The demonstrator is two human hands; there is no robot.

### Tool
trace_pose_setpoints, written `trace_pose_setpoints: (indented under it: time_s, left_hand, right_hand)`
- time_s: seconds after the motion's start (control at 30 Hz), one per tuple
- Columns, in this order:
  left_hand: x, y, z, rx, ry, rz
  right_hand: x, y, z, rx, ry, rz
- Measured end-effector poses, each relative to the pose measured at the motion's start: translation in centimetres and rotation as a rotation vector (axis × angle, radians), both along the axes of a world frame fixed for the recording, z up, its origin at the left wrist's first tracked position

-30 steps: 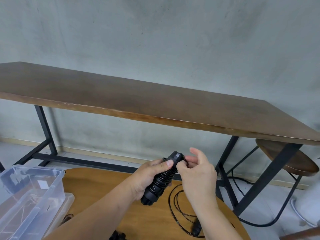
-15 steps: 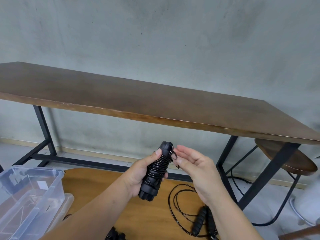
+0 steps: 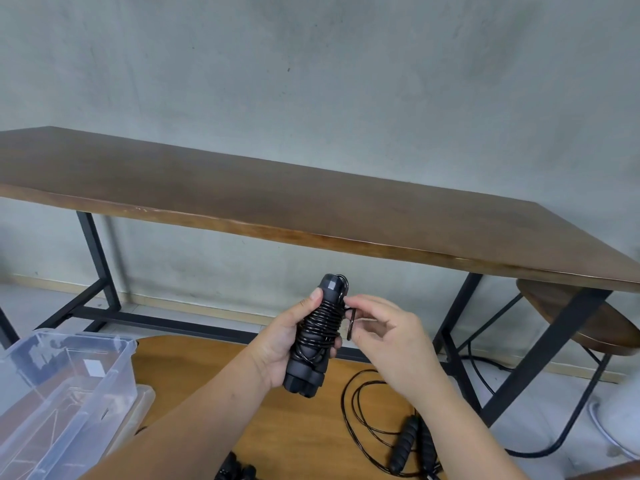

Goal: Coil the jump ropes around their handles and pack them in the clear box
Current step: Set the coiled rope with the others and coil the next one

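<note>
My left hand [image 3: 277, 344] grips a black jump rope bundle [image 3: 317, 336], its two handles held together upright with the cord wound tightly around them. My right hand [image 3: 388, 337] pinches a small loop of that cord [image 3: 350, 323] just right of the bundle. A second black jump rope [image 3: 408, 441] lies loose on the round wooden table [image 3: 304, 427], cord in wide loops, handles near the bottom edge. The clear box [image 3: 65, 386] stands open at the lower left, and nothing shows inside it.
A clear lid [image 3: 138, 407] lies under the box. More black handles [image 3: 235, 471] peek in at the bottom edge. Behind stands a long dark wooden desk [image 3: 311, 209] on black metal legs, with a brown stool [image 3: 588, 320] at the right and a white object [image 3: 620, 424] on the floor.
The bundle has tilted more upright in my left hand. My right hand has drawn a little to the right, now pinching a short loop of cord beside the handles.
</note>
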State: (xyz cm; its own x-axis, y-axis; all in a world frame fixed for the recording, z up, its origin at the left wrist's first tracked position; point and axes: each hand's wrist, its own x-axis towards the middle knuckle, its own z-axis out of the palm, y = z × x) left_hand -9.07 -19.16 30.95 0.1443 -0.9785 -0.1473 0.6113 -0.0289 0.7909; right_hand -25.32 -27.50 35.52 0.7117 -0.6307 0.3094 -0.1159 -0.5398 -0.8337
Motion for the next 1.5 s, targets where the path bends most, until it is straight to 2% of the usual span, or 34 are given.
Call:
trace_pose_setpoints:
  time_s: [0.2,0.27,0.43,0.53,0.73,0.93,1.13,1.37,1.5]
  left_hand:
    - [0.4,0.0,0.2,-0.052,0.124,0.012]
    - [0.2,0.1,0.3,-0.062,0.145,-0.004]
    - [-0.4,0.0,0.1,-0.071,0.13,-0.037]
    - [-0.5,0.0,-0.3,-0.051,0.076,-0.03]
    - [-0.6,0.2,-0.1,-0.004,-0.045,-0.014]
    - [-0.5,0.3,0.3,0.015,-0.089,0.004]
    - [-0.5,0.4,0.8,0.086,-0.189,0.016]
    - [-1.6,0.2,0.9,0.082,-0.298,0.115]
    - [-1.5,0.2,1.4,0.08,-0.341,0.134]
  right_hand:
    - [0.2,0.6,-0.3,-0.251,0.101,0.053]
    - [0.4,0.4,-0.1,-0.311,0.095,0.019]
    - [1.2,-0.5,0.2,-0.295,-0.007,-0.185]
    - [1.6,-1.2,0.4,-0.315,0.058,-0.23]
    - [1.7,-2.0,0.9,-0.527,0.294,-0.14]
    - [1.6,-2.2,1.5,-0.521,0.28,-0.098]
    - [1.4,-2.0,1.8,-0.625,0.302,-0.088]
    - [2.0,-0.9,2.0,-0.735,0.541,-0.251]
    - [2.2,-1.0,2.2,-0.791,0.595,-0.281]
